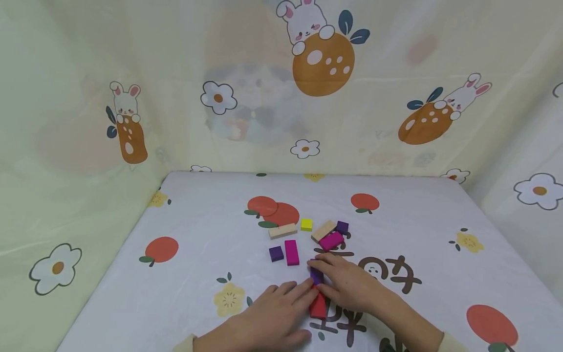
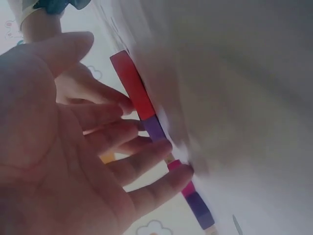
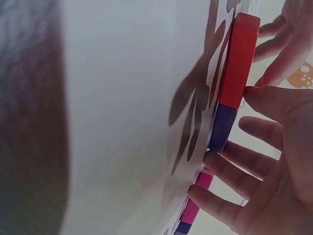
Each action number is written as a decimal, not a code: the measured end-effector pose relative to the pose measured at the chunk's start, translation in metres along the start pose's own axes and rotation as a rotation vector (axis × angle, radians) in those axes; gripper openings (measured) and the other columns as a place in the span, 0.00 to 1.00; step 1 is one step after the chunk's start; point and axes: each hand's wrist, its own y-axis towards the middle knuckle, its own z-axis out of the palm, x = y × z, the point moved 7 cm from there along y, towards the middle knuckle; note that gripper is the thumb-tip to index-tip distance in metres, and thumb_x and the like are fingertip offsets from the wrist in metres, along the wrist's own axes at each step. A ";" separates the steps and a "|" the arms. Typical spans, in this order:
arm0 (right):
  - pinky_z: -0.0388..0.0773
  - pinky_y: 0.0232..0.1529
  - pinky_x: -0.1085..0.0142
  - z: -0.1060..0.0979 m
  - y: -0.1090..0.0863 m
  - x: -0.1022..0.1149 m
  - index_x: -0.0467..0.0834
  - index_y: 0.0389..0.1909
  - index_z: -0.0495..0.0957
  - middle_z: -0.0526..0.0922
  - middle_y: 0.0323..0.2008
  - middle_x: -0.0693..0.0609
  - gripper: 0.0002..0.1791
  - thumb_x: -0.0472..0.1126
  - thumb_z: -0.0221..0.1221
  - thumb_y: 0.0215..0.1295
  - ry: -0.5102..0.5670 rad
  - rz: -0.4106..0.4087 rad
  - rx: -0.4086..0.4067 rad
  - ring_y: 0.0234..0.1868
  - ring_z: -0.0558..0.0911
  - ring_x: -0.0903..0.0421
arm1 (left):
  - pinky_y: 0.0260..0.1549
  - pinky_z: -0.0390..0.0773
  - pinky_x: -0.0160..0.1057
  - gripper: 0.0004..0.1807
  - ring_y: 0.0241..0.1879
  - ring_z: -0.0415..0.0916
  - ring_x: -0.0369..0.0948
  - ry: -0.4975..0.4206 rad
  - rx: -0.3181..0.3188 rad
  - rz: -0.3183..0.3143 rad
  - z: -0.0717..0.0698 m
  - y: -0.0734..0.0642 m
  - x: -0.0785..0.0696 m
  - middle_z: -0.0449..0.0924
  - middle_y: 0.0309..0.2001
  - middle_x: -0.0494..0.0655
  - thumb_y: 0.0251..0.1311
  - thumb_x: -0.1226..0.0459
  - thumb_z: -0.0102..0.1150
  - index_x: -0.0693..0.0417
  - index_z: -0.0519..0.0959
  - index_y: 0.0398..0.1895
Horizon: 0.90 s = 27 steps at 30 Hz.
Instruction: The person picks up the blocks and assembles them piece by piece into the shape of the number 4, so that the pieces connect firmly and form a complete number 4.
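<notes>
A red block (image 1: pixel 318 309) and a purple block (image 1: pixel 316 276) lie end to end on the tablecloth between my two hands. My left hand (image 1: pixel 274 313) is at their left, fingers extended, fingertips right at the place where the blocks meet. From the right, my right hand (image 1: pixel 352 281) reaches over the purple block, fingertips near its far end. In the right wrist view, the thumb (image 3: pixel 266 100) is beside the seam of the red block (image 3: pixel 239 63) and the purple block (image 3: pixel 223 127), with the other fingers loosely spread.
Beyond my hands lie a magenta block (image 1: pixel 292 252), a small purple block (image 1: pixel 276 253) and a yellow cube (image 1: pixel 306 225). A plain wooden block (image 1: pixel 283 231) is behind them. Another wooden block (image 1: pixel 323 231), a magenta block (image 1: pixel 332 241) and a purple cube (image 1: pixel 342 227) cluster at the right.
</notes>
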 end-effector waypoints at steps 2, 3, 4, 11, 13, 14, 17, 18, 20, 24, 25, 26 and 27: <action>0.79 0.62 0.41 0.001 -0.001 -0.001 0.51 0.69 0.76 0.76 0.69 0.45 0.30 0.50 0.67 0.67 0.002 0.000 0.001 0.70 0.76 0.43 | 0.66 0.75 0.55 0.43 0.77 0.62 0.44 -0.001 -0.013 -0.011 0.000 0.002 0.001 0.50 0.83 0.34 0.70 0.36 0.51 0.36 0.53 0.84; 0.78 0.62 0.41 0.001 -0.001 -0.001 0.51 0.70 0.76 0.76 0.69 0.45 0.30 0.50 0.67 0.67 0.001 0.000 0.002 0.70 0.76 0.43 | 0.67 0.74 0.55 0.43 0.77 0.62 0.45 -0.003 -0.017 -0.016 0.000 0.003 0.001 0.50 0.84 0.34 0.70 0.36 0.51 0.37 0.53 0.84; 0.78 0.63 0.41 0.002 -0.001 -0.001 0.51 0.70 0.76 0.76 0.69 0.45 0.30 0.50 0.67 0.67 0.000 -0.002 0.002 0.70 0.75 0.43 | 0.67 0.74 0.56 0.43 0.77 0.62 0.46 0.000 -0.021 -0.019 -0.001 0.004 0.001 0.50 0.84 0.35 0.70 0.36 0.51 0.37 0.53 0.84; 0.78 0.64 0.44 0.001 -0.001 0.000 0.51 0.71 0.74 0.75 0.70 0.46 0.31 0.50 0.66 0.68 -0.027 -0.014 0.000 0.72 0.75 0.45 | 0.70 0.71 0.57 0.43 0.78 0.59 0.48 0.013 -0.030 -0.036 -0.003 0.007 0.004 0.50 0.84 0.37 0.70 0.37 0.53 0.39 0.55 0.83; 0.78 0.64 0.44 0.001 -0.001 0.000 0.51 0.71 0.74 0.75 0.70 0.46 0.31 0.50 0.66 0.68 -0.029 -0.015 0.000 0.71 0.75 0.45 | 0.70 0.71 0.58 0.43 0.79 0.59 0.48 0.011 -0.024 -0.044 -0.003 0.007 0.005 0.50 0.84 0.37 0.70 0.38 0.54 0.39 0.55 0.83; 0.78 0.64 0.44 0.000 -0.001 0.001 0.51 0.71 0.74 0.75 0.70 0.46 0.31 0.50 0.66 0.68 -0.028 -0.015 0.002 0.71 0.75 0.45 | 0.70 0.71 0.58 0.43 0.79 0.59 0.48 0.011 -0.021 -0.047 -0.003 0.007 0.005 0.50 0.84 0.37 0.69 0.38 0.55 0.39 0.56 0.83; 0.78 0.64 0.44 0.000 -0.001 0.001 0.50 0.71 0.74 0.75 0.70 0.46 0.32 0.49 0.67 0.68 -0.022 -0.008 0.009 0.72 0.75 0.44 | 0.70 0.71 0.58 0.43 0.79 0.59 0.48 0.013 -0.013 -0.045 -0.003 0.007 0.006 0.50 0.84 0.36 0.69 0.38 0.55 0.38 0.56 0.83; 0.78 0.64 0.43 0.000 -0.001 0.001 0.50 0.71 0.74 0.75 0.70 0.46 0.32 0.49 0.67 0.68 -0.021 -0.005 0.010 0.72 0.75 0.44 | 0.70 0.71 0.57 0.43 0.79 0.60 0.48 0.017 -0.011 -0.042 -0.003 0.007 0.006 0.50 0.84 0.36 0.69 0.38 0.55 0.37 0.56 0.83; 0.78 0.64 0.43 -0.001 -0.001 0.001 0.49 0.71 0.74 0.75 0.70 0.46 0.31 0.49 0.67 0.67 -0.017 0.000 0.012 0.72 0.74 0.44 | 0.70 0.71 0.57 0.43 0.78 0.60 0.47 0.029 -0.010 -0.034 -0.003 0.008 0.006 0.50 0.84 0.36 0.69 0.38 0.55 0.37 0.56 0.83; 0.77 0.64 0.43 -0.002 -0.001 0.001 0.49 0.71 0.74 0.75 0.70 0.45 0.31 0.48 0.67 0.68 -0.009 0.007 0.010 0.72 0.74 0.44 | 0.68 0.73 0.57 0.42 0.78 0.62 0.47 0.056 -0.015 -0.017 -0.005 0.009 0.006 0.51 0.83 0.35 0.70 0.38 0.54 0.37 0.56 0.83; 0.77 0.64 0.42 -0.002 -0.001 0.001 0.49 0.71 0.74 0.75 0.70 0.45 0.31 0.48 0.67 0.68 -0.004 0.009 0.011 0.72 0.74 0.44 | 0.67 0.74 0.57 0.42 0.77 0.62 0.47 0.062 -0.019 -0.014 -0.005 0.009 0.006 0.51 0.83 0.35 0.70 0.38 0.54 0.37 0.56 0.83; 0.77 0.64 0.42 -0.002 -0.001 0.001 0.49 0.71 0.74 0.75 0.70 0.45 0.32 0.47 0.67 0.67 -0.002 0.011 0.013 0.72 0.74 0.43 | 0.67 0.74 0.57 0.42 0.77 0.62 0.47 0.065 -0.021 -0.012 -0.006 0.009 0.005 0.51 0.83 0.35 0.70 0.38 0.54 0.37 0.57 0.83; 0.77 0.64 0.42 -0.002 -0.001 0.001 0.49 0.71 0.74 0.75 0.71 0.45 0.32 0.47 0.67 0.67 0.000 0.013 0.014 0.72 0.74 0.43 | 0.67 0.74 0.57 0.41 0.77 0.63 0.47 0.071 -0.022 -0.011 -0.006 0.009 0.005 0.51 0.83 0.35 0.70 0.38 0.54 0.37 0.57 0.83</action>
